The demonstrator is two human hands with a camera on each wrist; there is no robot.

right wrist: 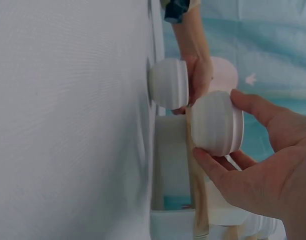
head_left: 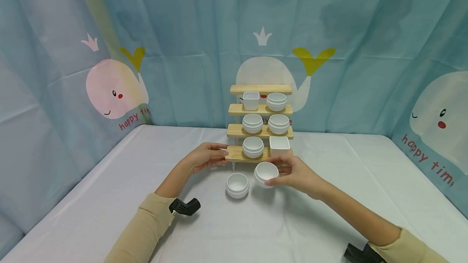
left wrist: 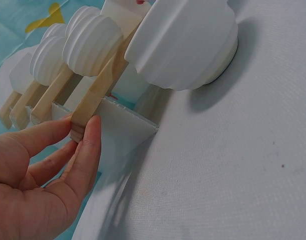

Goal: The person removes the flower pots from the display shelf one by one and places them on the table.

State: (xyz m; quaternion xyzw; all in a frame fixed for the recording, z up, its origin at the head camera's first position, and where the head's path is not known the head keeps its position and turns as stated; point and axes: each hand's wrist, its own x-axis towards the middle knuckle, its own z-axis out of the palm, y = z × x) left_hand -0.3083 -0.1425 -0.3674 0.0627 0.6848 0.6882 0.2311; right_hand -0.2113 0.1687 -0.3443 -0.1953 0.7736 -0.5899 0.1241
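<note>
A small wooden tiered shelf (head_left: 234, 154) stands at the middle of the table with white bowls and square cups on its steps. My left hand (head_left: 206, 156) pinches the left end of the lowest wooden step (left wrist: 88, 112) between thumb and fingers. My right hand (head_left: 292, 171) holds a white round bowl (head_left: 266, 173) just in front of the shelf, slightly above the table; in the right wrist view this bowl (right wrist: 217, 122) sits between thumb and fingers. A second white bowl (head_left: 237, 184) rests on the table to its left, seen large in the left wrist view (left wrist: 185, 42).
A white cloth (head_left: 300, 230) covers the table. Blue curtains with whale prints (head_left: 117, 88) close off the back and sides. On the lowest step sit a ribbed bowl (head_left: 253, 147) and a square cup (head_left: 279, 146).
</note>
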